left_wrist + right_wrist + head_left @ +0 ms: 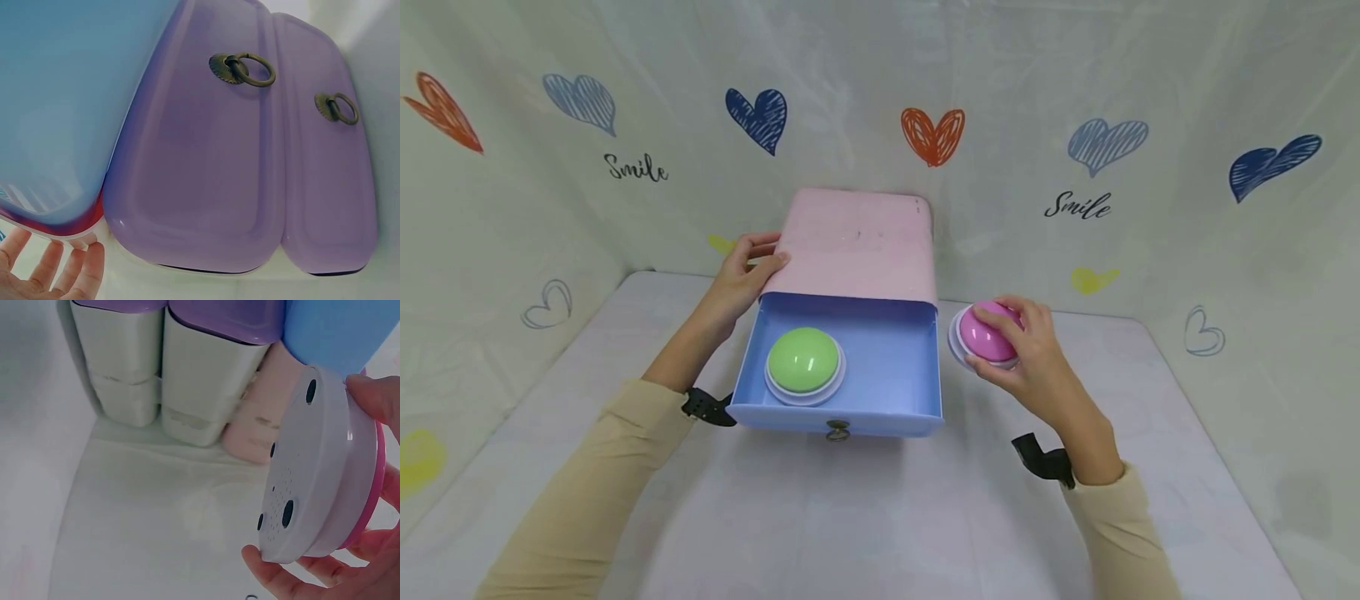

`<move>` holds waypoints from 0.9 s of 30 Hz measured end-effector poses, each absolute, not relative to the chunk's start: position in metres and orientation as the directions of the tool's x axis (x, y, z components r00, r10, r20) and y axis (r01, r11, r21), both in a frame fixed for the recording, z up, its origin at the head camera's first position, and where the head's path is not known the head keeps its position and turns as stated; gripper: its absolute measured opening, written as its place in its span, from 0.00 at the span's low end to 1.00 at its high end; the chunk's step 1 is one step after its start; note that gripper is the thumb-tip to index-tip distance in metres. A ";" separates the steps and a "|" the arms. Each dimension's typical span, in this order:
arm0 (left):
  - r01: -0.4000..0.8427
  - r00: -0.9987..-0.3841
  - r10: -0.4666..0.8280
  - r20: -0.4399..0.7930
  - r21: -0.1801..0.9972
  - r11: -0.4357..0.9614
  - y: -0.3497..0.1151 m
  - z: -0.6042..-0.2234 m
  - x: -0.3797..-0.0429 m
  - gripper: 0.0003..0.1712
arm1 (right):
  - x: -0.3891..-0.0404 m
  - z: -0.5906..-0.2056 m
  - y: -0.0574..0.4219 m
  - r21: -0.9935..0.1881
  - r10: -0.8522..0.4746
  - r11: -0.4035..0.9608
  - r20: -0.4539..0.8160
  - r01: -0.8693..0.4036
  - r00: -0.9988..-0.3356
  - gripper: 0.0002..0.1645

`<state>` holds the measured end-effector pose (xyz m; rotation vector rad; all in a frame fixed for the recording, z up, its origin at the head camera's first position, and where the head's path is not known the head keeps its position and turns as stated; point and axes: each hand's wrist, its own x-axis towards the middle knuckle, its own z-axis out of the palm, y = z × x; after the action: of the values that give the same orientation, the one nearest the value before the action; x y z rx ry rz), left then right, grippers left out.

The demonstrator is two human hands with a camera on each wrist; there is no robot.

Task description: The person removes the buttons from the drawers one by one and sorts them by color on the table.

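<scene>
My right hand [1033, 358] grips a pink push button [992, 333] with a white base, to the right of the drawer. The right wrist view shows its base's underside, with dark feet and small holes. A blue drawer [887, 367] is pulled out from under a pink cabinet top [857, 246]; a ring pull [837, 431] is on its front. Inside it, at the left, sits a green push button [803, 362] on a white base. My left hand [741, 279] touches the cabinet's left side, fingers [87, 275] along the wall beside the drawer.
Below the blue drawer are two purple drawer fronts [200, 150] with brass rings, both pushed in. A white cloth wall [850, 67] printed with hearts stands right behind the cabinet. The white tabletop [820, 517] extends in front and to both sides.
</scene>
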<state>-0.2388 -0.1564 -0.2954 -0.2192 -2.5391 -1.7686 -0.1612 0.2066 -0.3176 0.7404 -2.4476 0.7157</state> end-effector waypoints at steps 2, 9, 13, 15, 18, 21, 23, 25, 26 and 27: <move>0.141 -0.989 0.095 0.116 0.931 0.338 -0.157 -0.296 -0.239 0.32 | -0.164 -0.324 0.208 -0.359 -0.342 0.724 0.554 -0.589 -0.759 0.33; 0.142 -0.989 0.092 0.118 0.930 0.338 -0.157 -0.296 -0.238 0.32 | -0.173 -0.347 0.210 -0.465 -0.282 0.737 0.448 -0.490 -0.849 0.33; 0.146 -0.988 0.092 0.122 0.928 0.342 -0.157 -0.295 -0.238 0.32 | -0.178 -0.356 0.209 -0.517 -0.246 0.750 0.362 -0.413 -0.899 0.34; 0.147 -0.988 0.091 0.123 0.927 0.345 -0.156 -0.295 -0.238 0.32 | -0.179 -0.361 0.208 -0.533 -0.234 0.754 0.328 -0.383 -0.915 0.34; 0.145 -0.989 0.089 0.121 0.927 0.347 -0.156 -0.295 -0.239 0.32 | -0.183 -0.370 0.208 -0.546 -0.230 0.748 0.319 -0.377 -0.919 0.34; 0.143 -0.989 0.088 0.120 0.928 0.345 -0.156 -0.295 -0.239 0.32 | -0.187 -0.379 0.207 -0.554 -0.232 0.739 0.324 -0.383 -0.917 0.34; 0.142 -0.989 0.088 0.118 0.928 0.345 -0.156 -0.295 -0.239 0.32 | -0.189 -0.384 0.206 -0.554 -0.233 0.739 0.322 -0.382 -0.918 0.34; 0.139 -0.989 0.090 0.114 0.928 0.346 -0.156 -0.295 -0.239 0.32 | -0.191 -0.389 0.207 -0.555 -0.235 0.741 0.313 -0.378 -0.920 0.34; 0.138 -0.989 0.091 0.113 0.928 0.345 -0.156 -0.295 -0.239 0.32 | -0.191 -0.391 0.207 -0.555 -0.235 0.743 0.307 -0.374 -0.922 0.34; 0.138 -0.989 0.092 0.113 0.928 0.346 -0.156 -0.296 -0.239 0.32 | -0.191 -0.393 0.207 -0.554 -0.234 0.747 0.299 -0.368 -0.925 0.34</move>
<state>-0.2392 -0.1563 -0.2956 -0.2172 -2.5438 -1.7608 -0.1913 0.2068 -0.3934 0.4771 -2.7355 0.9339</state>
